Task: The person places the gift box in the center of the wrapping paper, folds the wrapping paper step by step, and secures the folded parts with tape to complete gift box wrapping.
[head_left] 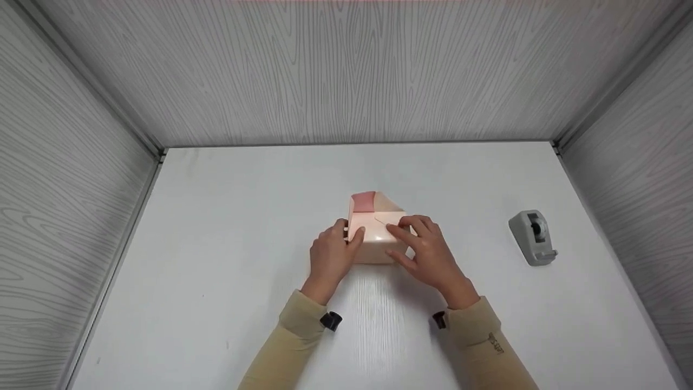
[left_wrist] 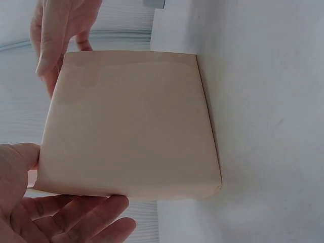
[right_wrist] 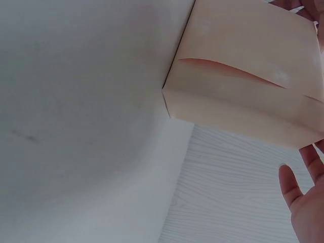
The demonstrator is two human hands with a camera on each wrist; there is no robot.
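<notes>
A pale pink paper-covered box [head_left: 376, 253] stands on the white table in front of me, with folded paper and a deeper pink patch [head_left: 363, 202] at its far end. My left hand [head_left: 328, 254] holds its left side, thumb on the top edge and fingers along the side wall. The fingertips of my right hand [head_left: 433, 253] touch the paper on top near the right edge, while its thumb stays apart from the box in the right wrist view. A long slit between paper layers [right_wrist: 228, 70] runs across one side. The underside is hidden.
To the right stands a grey tape dispenser [head_left: 533, 238] with a roll in it. Wood-grain panels [head_left: 346, 76] close off the back and both sides of the white table [head_left: 216, 216]. A dark device sits at each wrist.
</notes>
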